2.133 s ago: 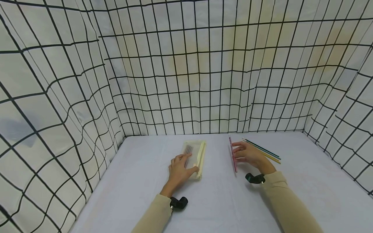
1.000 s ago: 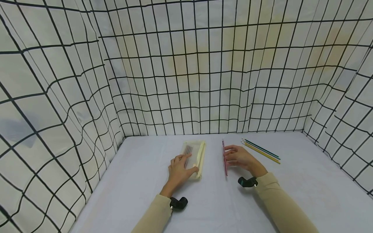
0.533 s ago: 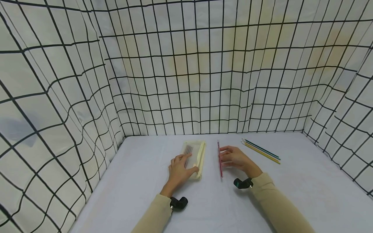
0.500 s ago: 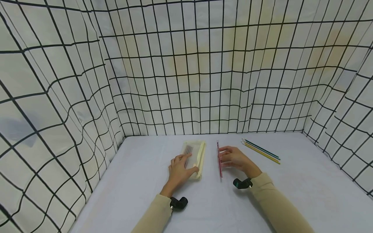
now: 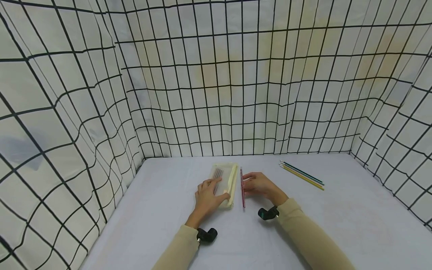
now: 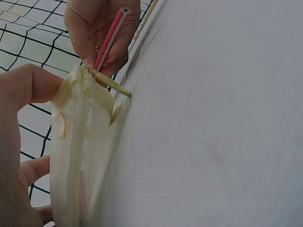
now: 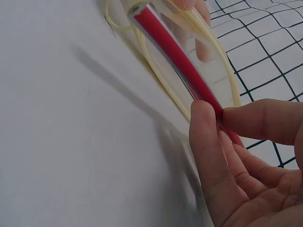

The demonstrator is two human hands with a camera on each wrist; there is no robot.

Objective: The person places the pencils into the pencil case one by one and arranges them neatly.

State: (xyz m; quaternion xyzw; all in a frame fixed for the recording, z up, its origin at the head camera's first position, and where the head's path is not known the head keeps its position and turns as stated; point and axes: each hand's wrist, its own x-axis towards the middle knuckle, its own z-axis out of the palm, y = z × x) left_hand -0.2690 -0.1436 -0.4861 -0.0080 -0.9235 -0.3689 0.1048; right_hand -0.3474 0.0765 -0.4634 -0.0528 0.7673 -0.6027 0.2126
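Note:
A pale yellow see-through zip pencil pouch (image 5: 230,183) lies on the white table, with several thin grey strips (image 5: 218,174) showing at its far left part. My left hand (image 5: 208,195) grips it, thumb at the near right side and fingers spread over the left. In the right wrist view the pouch (image 7: 218,71) bulges apart along its yellow edges. My right hand (image 5: 261,186) pinches a red pencil (image 5: 242,189) with silver stripes between thumb and fingers. The pencil stands just right of the pouch, nearly parallel to its zip side; its flat end (image 7: 140,8) faces the right wrist camera.
Green pencil (image 5: 303,172) and yellow pencil (image 5: 305,179) lie side by side at the right back of the table (image 5: 354,210). Black wire grid walls (image 5: 209,123) with white sheeting enclose the back and sides. A small black camera is strapped to each wrist.
My right hand has carried the red pencil leftward, from beside the green and yellow pencils to the right edge of the pouch. My left hand and the pouch have stayed put.

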